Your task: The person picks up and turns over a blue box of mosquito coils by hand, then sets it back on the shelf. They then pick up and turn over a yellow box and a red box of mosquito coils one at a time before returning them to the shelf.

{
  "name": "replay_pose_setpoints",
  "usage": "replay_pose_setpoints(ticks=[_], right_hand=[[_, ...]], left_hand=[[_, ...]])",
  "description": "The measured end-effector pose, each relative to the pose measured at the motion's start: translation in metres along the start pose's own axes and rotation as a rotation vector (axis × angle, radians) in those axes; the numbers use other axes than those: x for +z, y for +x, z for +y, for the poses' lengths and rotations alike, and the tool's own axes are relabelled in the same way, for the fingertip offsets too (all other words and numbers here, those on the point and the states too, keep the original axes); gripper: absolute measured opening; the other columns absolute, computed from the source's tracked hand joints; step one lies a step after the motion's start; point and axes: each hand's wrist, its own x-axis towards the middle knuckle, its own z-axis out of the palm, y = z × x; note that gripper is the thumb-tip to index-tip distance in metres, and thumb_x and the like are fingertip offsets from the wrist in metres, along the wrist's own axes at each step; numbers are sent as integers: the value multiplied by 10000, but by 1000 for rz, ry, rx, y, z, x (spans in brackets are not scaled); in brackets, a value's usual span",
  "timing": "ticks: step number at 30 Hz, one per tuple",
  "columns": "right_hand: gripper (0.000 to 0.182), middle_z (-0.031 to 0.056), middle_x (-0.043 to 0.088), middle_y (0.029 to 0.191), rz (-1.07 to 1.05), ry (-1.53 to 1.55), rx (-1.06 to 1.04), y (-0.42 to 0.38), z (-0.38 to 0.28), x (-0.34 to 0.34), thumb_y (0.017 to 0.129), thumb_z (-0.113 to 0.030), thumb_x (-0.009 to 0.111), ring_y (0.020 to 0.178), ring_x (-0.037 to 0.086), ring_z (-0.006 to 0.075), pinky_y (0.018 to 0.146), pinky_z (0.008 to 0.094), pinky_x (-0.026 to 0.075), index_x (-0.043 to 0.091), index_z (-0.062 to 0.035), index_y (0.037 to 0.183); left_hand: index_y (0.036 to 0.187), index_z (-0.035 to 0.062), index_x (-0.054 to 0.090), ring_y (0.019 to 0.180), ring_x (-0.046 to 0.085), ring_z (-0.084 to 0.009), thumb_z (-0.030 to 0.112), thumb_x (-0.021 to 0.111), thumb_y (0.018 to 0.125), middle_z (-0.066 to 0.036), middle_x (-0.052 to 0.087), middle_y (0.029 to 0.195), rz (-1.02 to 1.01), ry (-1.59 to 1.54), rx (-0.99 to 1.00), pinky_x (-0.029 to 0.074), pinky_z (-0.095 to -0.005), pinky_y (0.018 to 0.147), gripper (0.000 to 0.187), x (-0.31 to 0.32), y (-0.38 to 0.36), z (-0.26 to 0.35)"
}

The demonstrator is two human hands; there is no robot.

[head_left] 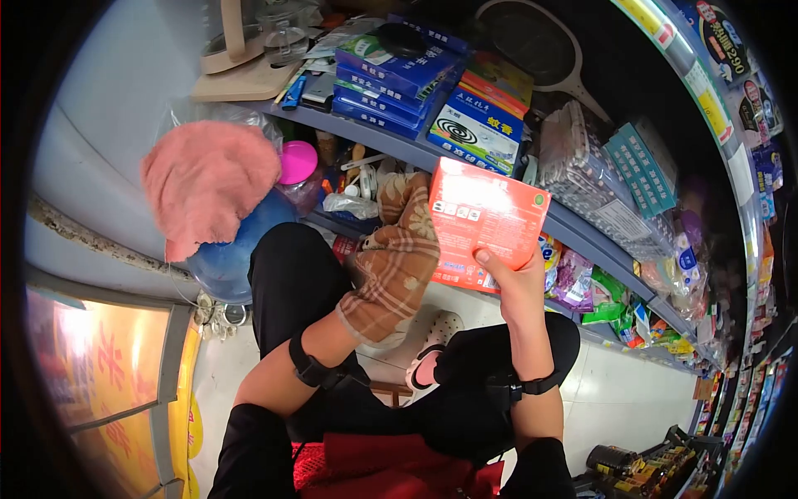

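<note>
Long grey-blue shelf runs across, packed with goods; pink towel bunched at left, over something blue. Stack of blue boxes sits on the shelf, mosquito coil box just right of it. Red box is up in front of the shelf edge, above the person's knees, tilted, printed face toward the camera. Left hand, in a brown checked cloth glove, is at the box's left edge; finger state can't be told under the cloth. Right hand pinches the box's lower right corner, thumb flat on the printed face, other fingers hidden behind. Pink lid below the shelf, black wristband on the right wrist
</note>
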Motion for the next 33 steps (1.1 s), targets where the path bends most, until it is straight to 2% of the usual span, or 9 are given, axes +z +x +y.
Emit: replay_pose_setpoints(ticks=[4, 8, 15, 18, 22, 26, 28, 30, 33], right_hand=[[580, 74, 676, 1131, -184, -102, 21, -6, -4, -3, 741, -39, 850, 1016, 644, 124, 890, 295, 525, 554, 1, 1239], [675, 62, 670, 1157, -343, -210, 31, -10, -13, -7, 708, -45, 873, 1052, 631, 127, 918, 309, 514, 539, -6, 1293], [702, 52, 683, 1134, -436, -311, 71, -4, -29, -42, 658, -80, 904, 1034, 630, 124, 929, 314, 498, 573, -5, 1272], [722, 41, 688, 1121, -582, -366, 216, 0, -38, -57, 641, -75, 908, 1031, 627, 122, 937, 311, 495, 576, -5, 1279], [622, 98, 695, 994, -809, -716, 175, -3, -28, -57, 616, -250, 924, 898, 665, 215, 820, 335, 509, 630, -16, 1112], [550, 105, 646, 864, -763, -740, 83, -3, -30, -54, 603, -305, 927, 813, 622, 241, 755, 320, 487, 635, -21, 972], [509, 64, 625, 843, -636, -637, 99, -5, -23, -61, 588, -235, 940, 797, 593, 181, 751, 302, 474, 631, -31, 937], [498, 39, 626, 853, -518, -523, 131, -5, -22, -67, 584, -186, 944, 808, 582, 144, 758, 297, 473, 629, -35, 938], [530, 16, 657, 945, -376, -412, 101, -2, -26, -78, 605, -128, 937, 897, 601, 106, 827, 285, 485, 630, -29, 1026]], left_hand=[[1381, 19, 457, 1110, 638, -303, 304, 389, 1052, -184, 577, 1330, 3, -685, -272, 543, -444, 945, 440, -25, -2, -12], [1386, 12, 454, 1118, 629, -296, 280, 404, 1039, -186, 572, 1326, -24, -657, -232, 531, -429, 953, 441, 0, -4, 34], [1396, 0, 450, 1134, 614, -285, 237, 430, 1016, -189, 564, 1318, -182, -159, -128, 509, -402, 966, 448, 66, -20, 125], [1400, -5, 448, 1141, 607, -280, 219, 441, 1006, -190, 561, 1315, -274, 258, -97, 500, -391, 972, 453, 87, -29, 132], [1405, -12, 446, 1150, 598, -273, 195, 456, 993, -192, 556, 1310, -296, 1002, 51, 488, -376, 979, 461, 117, -21, 109], [1410, -19, 443, 1158, 590, -266, 170, 471, 980, -194, 552, 1306, -259, 1183, 31, 475, -360, 987, 471, 126, -17, 97], [1413, -22, 442, 1163, 585, -263, 158, 478, 974, -195, 549, 1304, -279, 1243, 31, 469, -353, 991, 476, 129, -16, 95], [1386, -28, 466, 1137, 600, -262, 184, 481, 967, -194, 578, 1261, -339, 1349, 126, 482, -358, 975, 470, 128, -19, 100], [1325, 47, 529, 1165, 581, -211, 178, 521, 956, -114, 578, 1266, -439, 1363, 509, 463, -332, 1001, 391, 140, -7, 139]])
